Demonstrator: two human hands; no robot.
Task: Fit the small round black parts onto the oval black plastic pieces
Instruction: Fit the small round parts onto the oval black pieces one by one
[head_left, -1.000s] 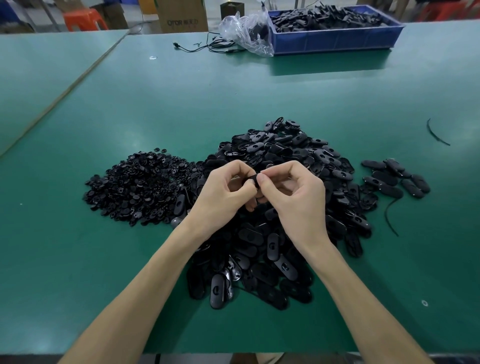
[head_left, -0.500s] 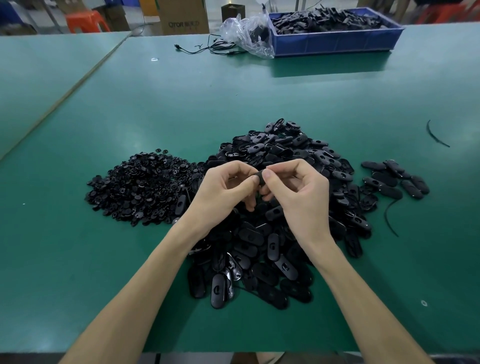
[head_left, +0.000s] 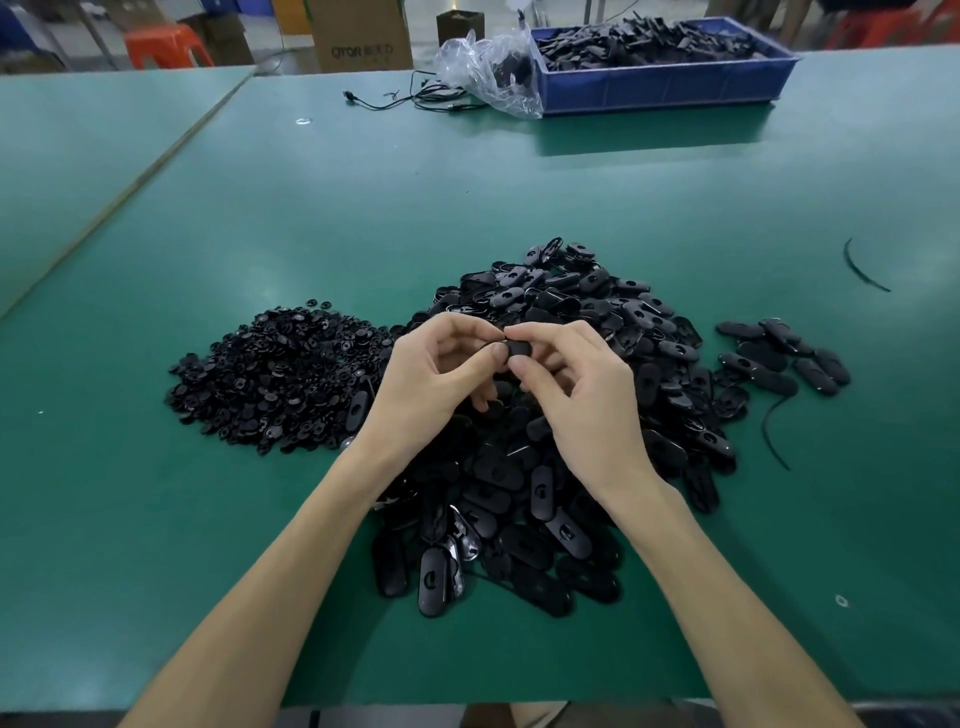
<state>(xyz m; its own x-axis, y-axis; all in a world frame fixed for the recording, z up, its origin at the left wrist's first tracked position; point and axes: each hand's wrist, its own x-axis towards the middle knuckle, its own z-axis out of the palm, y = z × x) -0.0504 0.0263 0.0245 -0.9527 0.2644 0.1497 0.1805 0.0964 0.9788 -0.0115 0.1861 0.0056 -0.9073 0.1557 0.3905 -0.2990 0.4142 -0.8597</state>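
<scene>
A big heap of oval black plastic pieces (head_left: 571, 332) lies in the middle of the green table (head_left: 467, 197). To its left spreads a pile of small round black parts (head_left: 280, 374). Above the heap, my left hand (head_left: 436, 379) and my right hand (head_left: 582, 395) meet fingertip to fingertip. Both pinch one oval black piece (head_left: 518, 347) between thumbs and forefingers. Fingers hide most of it, so I cannot see whether a round part sits on it.
A small group of oval pieces (head_left: 784, 358) lies apart at the right, beside a thin black strip (head_left: 774, 431). At the far edge stand a blue bin (head_left: 665, 83) of black parts, a plastic bag (head_left: 488, 67) and a black cable (head_left: 410, 98).
Both hands have stayed together over the heap. The fingers have shifted on the piece, and more of it now shows between the fingertips.
</scene>
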